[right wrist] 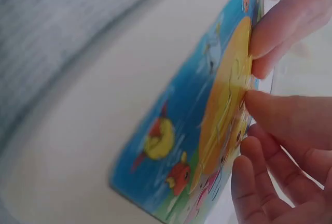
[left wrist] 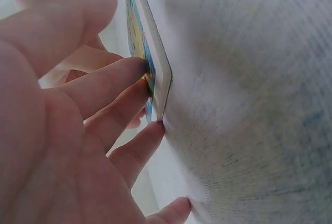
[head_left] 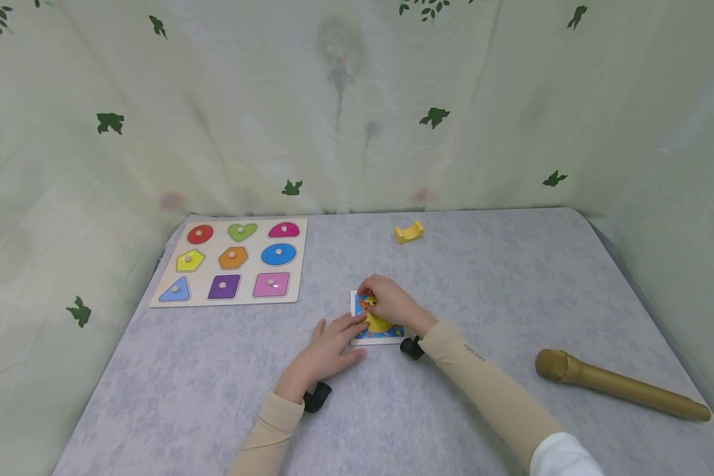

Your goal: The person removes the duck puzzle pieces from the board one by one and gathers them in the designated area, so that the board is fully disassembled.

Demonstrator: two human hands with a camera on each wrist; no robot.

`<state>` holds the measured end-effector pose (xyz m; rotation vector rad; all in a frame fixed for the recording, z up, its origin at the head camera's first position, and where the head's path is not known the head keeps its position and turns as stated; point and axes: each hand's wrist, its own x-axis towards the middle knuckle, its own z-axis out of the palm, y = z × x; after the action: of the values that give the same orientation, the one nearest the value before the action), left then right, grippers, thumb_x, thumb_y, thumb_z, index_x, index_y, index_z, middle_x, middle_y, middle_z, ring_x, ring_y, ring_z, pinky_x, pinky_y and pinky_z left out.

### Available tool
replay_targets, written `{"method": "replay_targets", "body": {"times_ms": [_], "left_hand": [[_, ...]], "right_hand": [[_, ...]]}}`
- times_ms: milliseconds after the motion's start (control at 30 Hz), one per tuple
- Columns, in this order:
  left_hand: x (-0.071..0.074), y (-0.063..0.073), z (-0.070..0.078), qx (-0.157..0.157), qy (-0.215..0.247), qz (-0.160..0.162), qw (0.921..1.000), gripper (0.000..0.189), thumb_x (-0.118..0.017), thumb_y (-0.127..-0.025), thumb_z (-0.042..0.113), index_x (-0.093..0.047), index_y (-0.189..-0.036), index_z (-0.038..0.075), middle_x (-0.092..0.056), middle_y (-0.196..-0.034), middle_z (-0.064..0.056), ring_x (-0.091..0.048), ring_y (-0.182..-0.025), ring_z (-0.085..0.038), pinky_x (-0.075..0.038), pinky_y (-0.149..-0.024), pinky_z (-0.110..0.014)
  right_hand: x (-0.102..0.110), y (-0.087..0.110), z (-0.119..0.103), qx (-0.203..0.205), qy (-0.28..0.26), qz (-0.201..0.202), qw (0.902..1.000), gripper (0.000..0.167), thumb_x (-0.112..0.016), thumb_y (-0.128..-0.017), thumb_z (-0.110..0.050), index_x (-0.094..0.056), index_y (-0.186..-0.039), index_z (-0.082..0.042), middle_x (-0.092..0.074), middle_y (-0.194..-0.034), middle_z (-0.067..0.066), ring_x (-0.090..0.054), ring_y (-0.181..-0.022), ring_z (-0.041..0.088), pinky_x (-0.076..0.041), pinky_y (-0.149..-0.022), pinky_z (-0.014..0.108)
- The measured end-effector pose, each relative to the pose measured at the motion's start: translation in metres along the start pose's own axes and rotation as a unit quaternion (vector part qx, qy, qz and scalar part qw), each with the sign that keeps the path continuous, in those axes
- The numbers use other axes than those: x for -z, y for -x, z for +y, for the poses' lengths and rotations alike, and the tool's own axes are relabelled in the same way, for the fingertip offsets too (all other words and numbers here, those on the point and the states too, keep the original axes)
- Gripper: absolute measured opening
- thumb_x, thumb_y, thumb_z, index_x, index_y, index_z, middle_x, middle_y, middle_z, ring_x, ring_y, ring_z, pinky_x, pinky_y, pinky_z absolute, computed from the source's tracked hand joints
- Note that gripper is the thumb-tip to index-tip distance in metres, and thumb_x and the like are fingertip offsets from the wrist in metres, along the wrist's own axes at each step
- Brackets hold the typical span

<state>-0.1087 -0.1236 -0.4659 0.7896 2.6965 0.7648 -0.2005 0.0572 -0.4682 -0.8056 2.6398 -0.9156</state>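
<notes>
Head: picture-board (head_left: 382,324) seemingly under right grip (head_left: 395,306)

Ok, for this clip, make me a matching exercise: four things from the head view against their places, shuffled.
Things
1. microphone
2. shape board
3. picture puzzle
4. yellow block

Places
A. touched by the left hand and the right hand
B. near the middle of the far edge of the table
C. on the right side of the table
D. at the far left of the table

Pairs: 1-C, 2-D, 3-A, 4-B
</notes>
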Motion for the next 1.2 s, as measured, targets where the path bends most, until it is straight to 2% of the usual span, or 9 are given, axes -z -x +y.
{"method": "replay_targets", "body": {"times_ms": [133, 267, 533, 867, 1033, 1200], "left_hand": [[0.000, 0.000, -0.001, 0.001, 0.003, -0.004, 1.0000, 0.050, -0.061, -0.095, 0.025, -0.049, -0.140, 0.007, -0.039, -0.148, -0.010, -0.027, -0.139, -0.032, -0.012, -0.104, -0.068], [0.000, 0.000, -0.002, 0.001, 0.007, -0.005, 1.0000, 0.049, -0.060, -0.095, 0.024, -0.049, -0.140, 0.007, -0.038, -0.148, -0.010, -0.026, -0.139, -0.032, -0.011, -0.104, -0.067], [-0.001, -0.002, 0.000, 0.011, 0.009, -0.009, 0.9999, 0.047, -0.059, -0.096, 0.023, -0.051, -0.139, 0.007, -0.040, -0.147, -0.009, -0.027, -0.139, -0.032, -0.012, -0.105, -0.067], [-0.002, -0.003, 0.000, 0.016, 0.012, -0.011, 0.9997, 0.046, -0.059, -0.096, 0.023, -0.051, -0.138, 0.006, -0.040, -0.147, -0.010, -0.027, -0.139, -0.032, -0.012, -0.104, -0.067], [-0.001, -0.003, 0.001, 0.015, 0.011, -0.009, 0.9998, 0.047, -0.059, -0.095, 0.023, -0.051, -0.138, 0.006, -0.041, -0.146, -0.011, -0.027, -0.139, -0.031, -0.012, -0.104, -0.068], [0.001, -0.003, 0.001, 0.017, 0.009, -0.010, 0.9998, 0.047, -0.060, -0.095, 0.023, -0.051, -0.138, 0.006, -0.040, -0.147, -0.011, -0.027, -0.139, -0.031, -0.012, -0.104, -0.068]], "right_hand": [[-0.001, 0.000, -0.003, -0.011, 0.016, -0.002, 0.9998, 0.024, -0.071, -0.085, -0.001, -0.065, -0.107, -0.005, -0.059, -0.103, 0.003, -0.056, -0.095, 0.018, -0.047, -0.085, 0.031], [0.000, 0.000, -0.003, -0.004, 0.012, -0.002, 0.9999, 0.024, -0.071, -0.084, 0.000, -0.065, -0.106, -0.005, -0.059, -0.101, 0.004, -0.056, -0.093, 0.018, -0.048, -0.083, 0.031], [0.003, -0.002, 0.009, 0.010, -0.075, -0.013, 0.9970, 0.033, -0.068, -0.081, 0.008, -0.064, -0.112, -0.003, -0.055, -0.097, 0.005, -0.050, -0.081, 0.015, -0.045, -0.075, 0.026], [0.003, -0.003, 0.013, 0.002, -0.119, -0.031, 0.9924, 0.038, -0.063, -0.081, 0.009, -0.065, -0.116, -0.005, -0.052, -0.099, 0.007, -0.045, -0.076, 0.016, -0.041, -0.070, 0.026], [0.003, -0.003, 0.012, -0.004, -0.147, -0.036, 0.9885, 0.032, -0.061, -0.087, 0.003, -0.063, -0.116, -0.010, -0.054, -0.106, 0.006, -0.046, -0.076, 0.018, -0.041, -0.070, 0.028], [0.002, -0.003, 0.013, -0.008, -0.164, -0.020, 0.9863, 0.020, -0.059, -0.094, -0.008, -0.064, -0.114, -0.013, -0.056, -0.092, 0.004, -0.049, -0.074, 0.017, -0.042, -0.069, 0.027]]}}
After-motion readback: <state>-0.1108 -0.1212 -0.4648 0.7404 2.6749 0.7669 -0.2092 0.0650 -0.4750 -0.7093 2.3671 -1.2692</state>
